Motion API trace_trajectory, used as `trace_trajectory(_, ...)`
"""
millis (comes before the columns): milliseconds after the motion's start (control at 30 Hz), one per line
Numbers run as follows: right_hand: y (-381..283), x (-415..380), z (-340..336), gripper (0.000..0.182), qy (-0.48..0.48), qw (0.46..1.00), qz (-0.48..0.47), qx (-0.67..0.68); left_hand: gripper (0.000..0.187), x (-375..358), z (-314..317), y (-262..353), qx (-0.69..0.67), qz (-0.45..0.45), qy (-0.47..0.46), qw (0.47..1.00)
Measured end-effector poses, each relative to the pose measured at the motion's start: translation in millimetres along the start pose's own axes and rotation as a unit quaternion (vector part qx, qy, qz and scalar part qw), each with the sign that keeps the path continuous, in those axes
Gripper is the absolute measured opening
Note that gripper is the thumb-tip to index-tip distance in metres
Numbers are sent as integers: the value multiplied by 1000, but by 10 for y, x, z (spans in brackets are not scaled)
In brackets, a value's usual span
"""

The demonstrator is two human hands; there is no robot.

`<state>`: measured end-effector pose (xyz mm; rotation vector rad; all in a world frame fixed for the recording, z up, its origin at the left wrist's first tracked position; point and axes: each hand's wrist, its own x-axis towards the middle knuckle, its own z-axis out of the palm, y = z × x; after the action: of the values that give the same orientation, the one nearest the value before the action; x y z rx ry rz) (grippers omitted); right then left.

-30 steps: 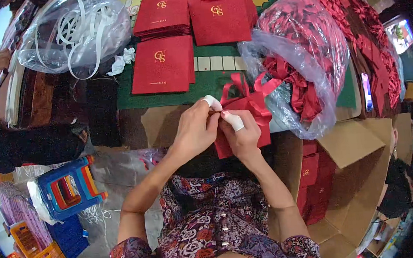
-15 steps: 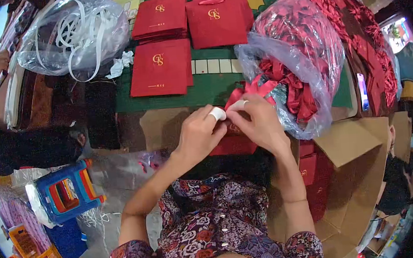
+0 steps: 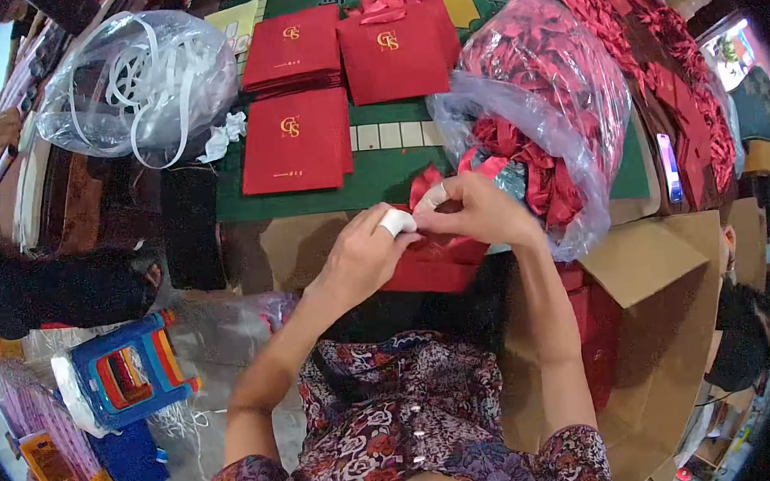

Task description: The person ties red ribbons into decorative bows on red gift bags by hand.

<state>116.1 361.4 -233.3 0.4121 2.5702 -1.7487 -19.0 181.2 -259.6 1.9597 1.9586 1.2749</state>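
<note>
Green fabric covers much of the worktop (image 3: 370, 174), with a row of pale tiles (image 3: 390, 136) beyond the two hands and red ribbon strips (image 3: 689, 99) spread far off to the right hand's outer side. Left hand (image 3: 355, 248) and right hand (image 3: 483, 209) meet fingertip to fingertip at the near edge of the worktop, each narrow and pinched on the top of a red bag (image 3: 434, 275); the exact bit between the fingertips is hidden. White wraps cover a finger of each hand. The red bag hangs just below the fingertips, over the dark lap, and a red ribbon (image 3: 425, 182) stands up just beyond them. Ahead of the left hand lie flat stacks of red bags (image 3: 293, 157) with gold lettering, and beside these a bag with ribbon handles (image 3: 395, 61). Crumpled white tissue (image 3: 224, 137) and a clear bag of white bands (image 3: 143, 88) are farther out to that hand's outer side. Just beyond the right hand sits a clear plastic bag full of red ribbons (image 3: 562, 60), with a lit phone (image 3: 669, 168) farther out. Nearer the body than the right hand, an open cardboard box (image 3: 655, 345) holds more red items
</note>
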Motion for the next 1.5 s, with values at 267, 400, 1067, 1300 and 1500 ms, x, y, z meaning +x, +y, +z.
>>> trace_trajectory(267,134,42,145,15,42,990,18,136,19,26,-6,-74,-68,-28,7,997)
trace_trajectory(400,18,118,85,14,177,976,71,101,16,14,5,-29,-72,-43,-9,996)
trace_trajectory(1067,87,-345,56,24,280,930,121,-204,32,184,263,-221,43,-267,-59,961)
trace_trajectory(1300,-8,-689,225,27,178,976,69,-106,24,166,327,-272,81,-245,-40,965)
trace_trajectory(1500,137,-547,318,20,307,934,119,-142,20,65,404,-195,70,-229,45,970)
